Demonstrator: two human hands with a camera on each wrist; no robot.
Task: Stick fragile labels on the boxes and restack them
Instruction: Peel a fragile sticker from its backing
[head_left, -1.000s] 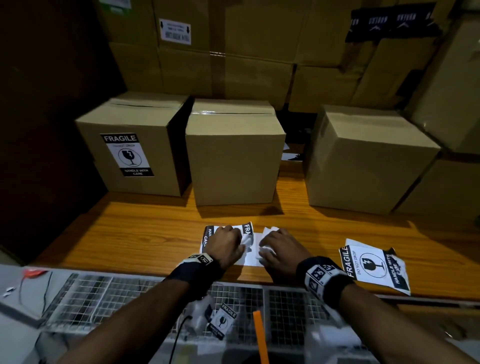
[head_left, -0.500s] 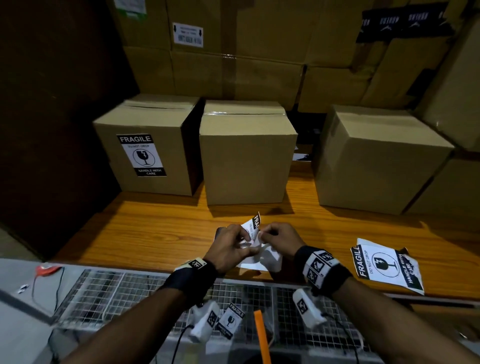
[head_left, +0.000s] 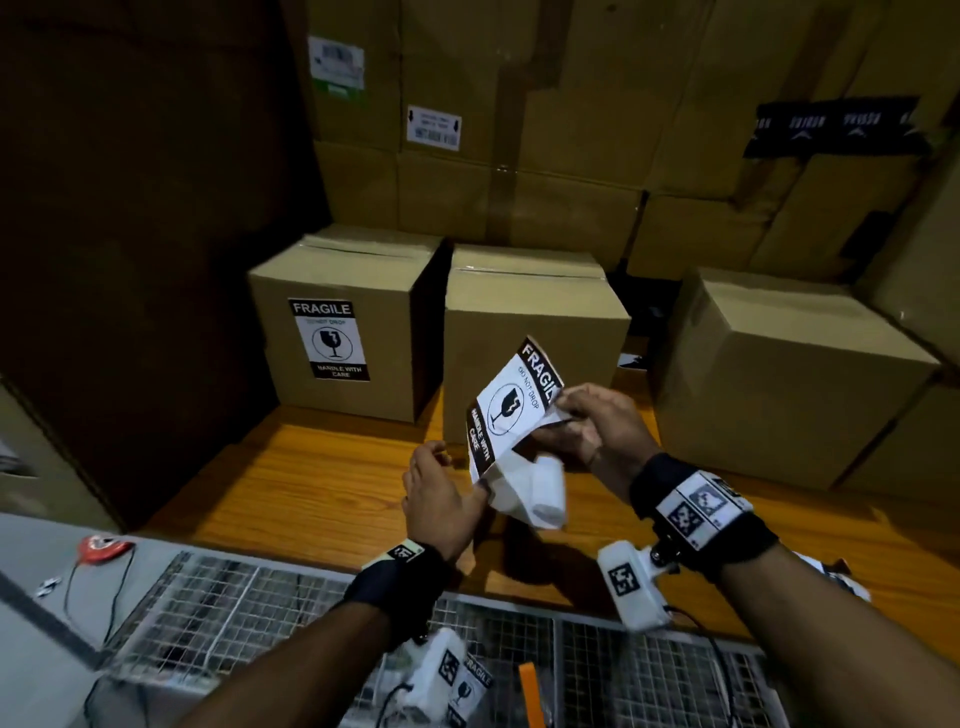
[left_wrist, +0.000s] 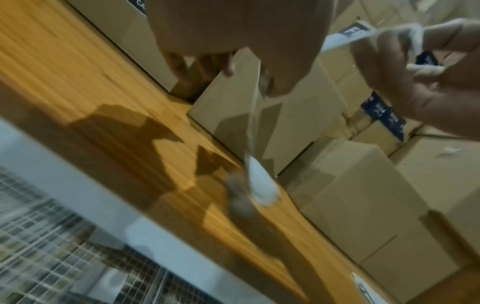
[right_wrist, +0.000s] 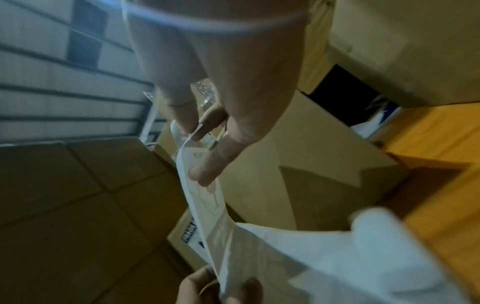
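Note:
I hold a black-and-white fragile label up over the wooden table, in front of the plain middle box. My right hand pinches its top corner; the wrist view shows thumb and fingers of that hand on the label. My left hand pinches the sheet's lower edge. The white backing paper is peeled away and curls down. The left box carries a fragile label on its front. The right box is bare.
A wall of stacked cartons rises behind the three boxes. Spare labels lie on the table behind my right forearm. A wire mesh cage runs along the near edge. A red object lies at the left.
Both hands have lifted the label off the table and drawn apart. The label now stands up facing me, with its backing peeled and hanging curled below.

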